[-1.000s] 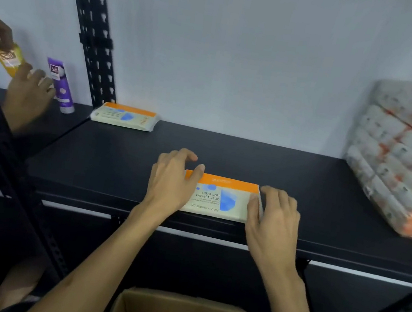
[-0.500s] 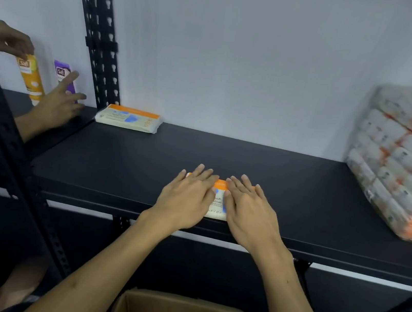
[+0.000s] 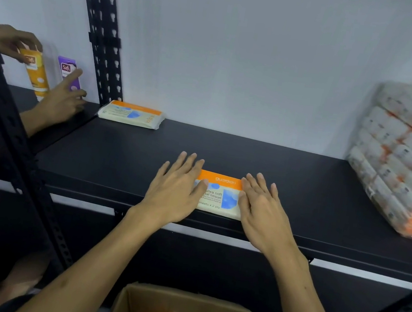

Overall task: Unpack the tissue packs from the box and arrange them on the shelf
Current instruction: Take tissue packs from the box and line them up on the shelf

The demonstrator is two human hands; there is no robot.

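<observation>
At the far left, a second person's hands work at two Safi tubes, an orange tube [image 3: 35, 72] and a purple tube [image 3: 68, 72], on the neighbouring shelf bay. Just right of the black upright [image 3: 101, 28], one tissue pack [image 3: 132, 114] already lies flat at the far edge of the shelf [image 3: 302, 187], against the wall.

The pack in hand is the Guardian tissue pack [image 3: 218, 194], lying flat at the near edge of the shelf, its long axis running left to right. The left hand [image 3: 175, 191] rests on its left end and the right hand [image 3: 263, 211] on its right end, both with fingers straight and spread, pressing rather than curling round it (each grip is flat and unclenched). Both hands are equally near; the placed pack lies far and to the left, so any push toward it goes that way.

Both ends of the pack are hidden under the palms. At the far right, a wrapped bulk bundle of tissue packs [image 3: 404, 160] is blurred and cut off by the frame. Near and below, the cardboard box [image 3: 139, 299] shows more packs standing upright, its near part cut off.
</observation>
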